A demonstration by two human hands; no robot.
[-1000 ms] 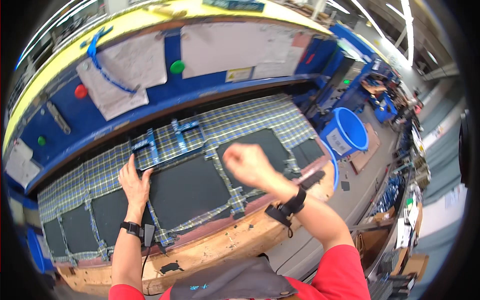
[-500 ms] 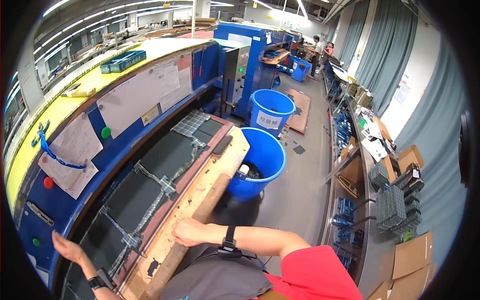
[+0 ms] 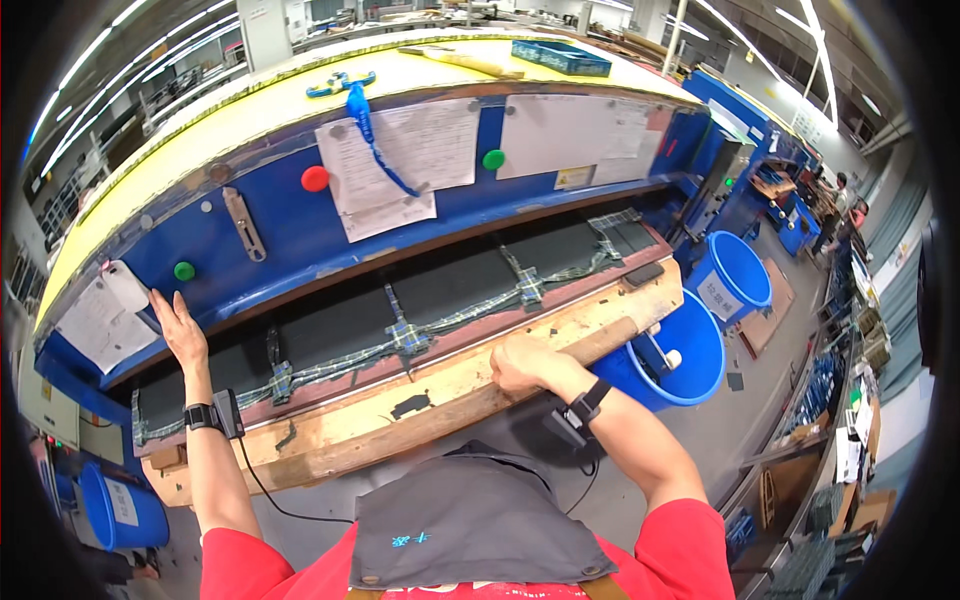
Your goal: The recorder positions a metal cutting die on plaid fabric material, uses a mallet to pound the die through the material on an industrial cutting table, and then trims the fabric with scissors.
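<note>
My left hand (image 3: 182,335) is raised at the left end of the long blue press, its fingers stretched out. Its fingertips are close to a white tag (image 3: 126,287) on the blue front panel; whether they touch I cannot tell. My right hand (image 3: 520,365) is closed in a fist at the wooden ledge (image 3: 455,385); whatever it may hold is hidden. Between the hands and the press lies dark fabric (image 3: 340,315) in a row on a reddish board (image 3: 478,327). Leftover plaid strips (image 3: 408,337) run along and between the dark pieces.
Blue bins (image 3: 690,365) stand to the right of the ledge, and another blue bin (image 3: 122,508) is at the lower left. Dark scraps (image 3: 410,405) lie on the ledge. Papers (image 3: 400,150) and round magnets (image 3: 315,179) are on the panel. A blue tray (image 3: 561,57) sits on the yellow top.
My view has swung left, bringing the whole press front into sight. My left hand has risen toward the white tag. The right hand stays closed at the ledge.
</note>
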